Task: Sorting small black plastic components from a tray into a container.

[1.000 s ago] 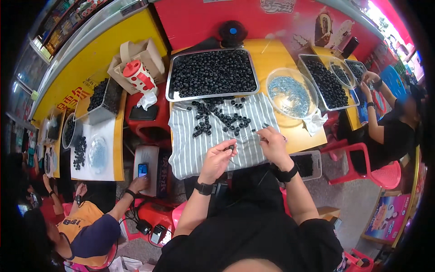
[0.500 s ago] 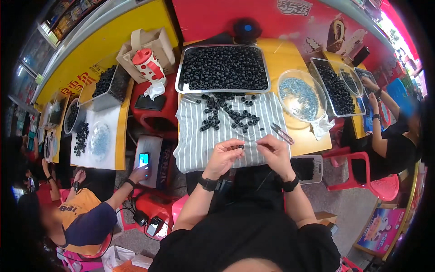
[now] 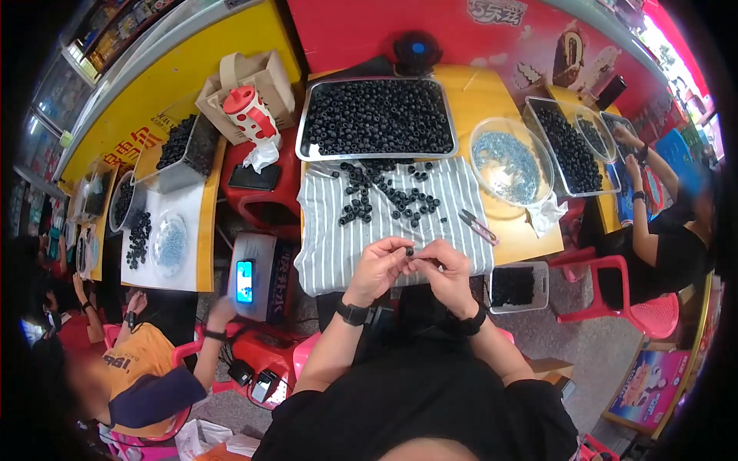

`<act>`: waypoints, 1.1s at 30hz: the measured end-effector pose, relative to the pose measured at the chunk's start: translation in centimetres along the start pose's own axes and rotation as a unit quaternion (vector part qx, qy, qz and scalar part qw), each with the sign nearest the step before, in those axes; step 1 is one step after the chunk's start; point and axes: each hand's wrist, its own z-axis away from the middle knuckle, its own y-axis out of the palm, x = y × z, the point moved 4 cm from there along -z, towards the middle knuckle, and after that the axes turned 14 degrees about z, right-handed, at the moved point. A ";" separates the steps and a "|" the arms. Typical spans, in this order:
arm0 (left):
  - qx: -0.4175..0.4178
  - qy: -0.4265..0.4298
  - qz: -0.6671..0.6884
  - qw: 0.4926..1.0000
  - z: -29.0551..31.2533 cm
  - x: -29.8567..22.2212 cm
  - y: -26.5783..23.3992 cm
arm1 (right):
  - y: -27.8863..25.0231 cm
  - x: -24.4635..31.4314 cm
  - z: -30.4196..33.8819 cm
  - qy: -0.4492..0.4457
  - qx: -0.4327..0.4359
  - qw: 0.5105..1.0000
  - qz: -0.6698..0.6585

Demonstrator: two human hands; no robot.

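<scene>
I see the left hand pinching a small round black bead above grey-and-white striped cloth, the right hand, fingers bunched, beside it, its hold unclear.

A red wall printed with pale frozen-treat pictures at its right stands behind a yellow-topped table, and at the left it meets a bright yellow panel marked with red lettering. A red stool sits left of the table, a pink plastic chair to its right, over a grey speckled floor. White daylight enters at the upper right, while a colourful framed poster leans at the lower right.
</scene>
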 end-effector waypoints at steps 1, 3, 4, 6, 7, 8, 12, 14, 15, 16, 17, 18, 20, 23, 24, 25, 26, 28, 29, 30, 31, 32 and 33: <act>0.002 0.001 -0.003 1.000 0.1 -0.3 0.0 | 0.2 0.3 -0.3 -0.011 0.003 1.000 0.015; -0.011 -0.006 -0.013 1.000 0.2 0.1 -0.3 | 0.3 0.9 -0.6 -0.030 0.008 0.998 0.047; -0.019 -0.003 -0.022 1.000 0.2 0.0 -0.4 | 0.3 1.1 -0.8 -0.042 0.011 0.997 0.061; -0.011 -0.001 -0.021 1.000 0.2 0.0 -0.1 | 0.5 1.8 -1.0 -0.048 0.010 0.997 0.052; -0.014 -0.004 -0.026 1.000 0.2 0.0 -0.1 | 0.4 1.0 -0.9 -0.055 0.008 0.996 0.068; -0.018 -0.004 -0.028 0.999 0.2 0.2 -0.2 | 0.4 0.5 -0.8 -0.061 0.011 0.994 0.085; -0.013 -0.011 -0.038 0.999 0.5 0.2 -0.2 | 1.0 -0.8 -0.4 0.043 0.029 0.997 -0.060; 0.003 -0.019 -0.057 0.998 0.5 0.6 -0.8 | 0.9 -1.3 -0.4 0.110 0.058 0.986 -0.114; 0.011 -0.026 -0.049 0.998 0.5 0.7 -0.9 | 0.9 -1.4 -0.2 0.122 0.072 0.981 -0.129; 0.025 -0.037 -0.046 0.998 0.1 0.5 -0.8 | 0.8 -0.7 -0.6 0.131 0.078 0.978 -0.145; 0.036 -0.040 -0.031 0.998 0.0 0.4 -0.6 | 1.0 -1.0 -0.6 0.126 0.086 0.982 -0.112; 0.010 -0.035 -0.040 0.999 0.5 0.3 -0.8 | 1.2 -1.5 -0.4 0.122 0.092 0.985 -0.080; -0.012 -0.044 -0.048 0.998 0.5 0.3 -0.4 | -0.4 -1.5 -0.8 0.114 0.090 0.989 -0.021; -0.018 0.017 0.019 1.000 0.9 -0.2 0.0 | -2.8 -1.9 -2.2 0.109 0.042 0.993 0.027; -0.017 0.016 0.012 1.000 0.7 -0.4 -0.1 | -4.4 -2.6 -2.3 0.101 -0.001 0.991 0.083; -0.011 0.022 0.018 1.000 0.5 -0.4 -0.4 | -5.7 -3.2 -2.6 0.092 -0.039 0.986 0.133; -0.007 0.028 0.022 0.999 0.3 -0.5 -0.5 | -6.9 -3.7 -2.8 0.084 -0.075 0.977 0.181; -0.015 0.027 0.023 0.999 0.1 -0.4 -0.4 | -7.8 -4.2 -2.7 0.036 -0.089 0.962 0.257; -0.021 0.028 0.023 0.999 -0.1 -0.4 -0.3 | -7.7 -4.2 -2.6 0.029 -0.084 0.958 0.273; -0.014 0.025 0.028 0.999 -0.3 -0.3 -0.2 | -7.6 -4.1 -2.6 0.021 -0.078 0.954 0.290; -0.010 0.022 0.031 0.999 -0.3 -0.4 -0.1 | -6.9 -4.0 -2.8 0.030 -0.051 0.949 0.310; -0.006 0.020 0.034 0.999 -0.3 -0.5 -0.1 | -6.3 -3.7 -3.0 0.023 -0.039 0.937 0.345; -0.013 0.017 0.033 0.999 -0.3 -0.5 -0.1 | -5.7 -3.2 -3.2 0.016 -0.027 0.924 0.380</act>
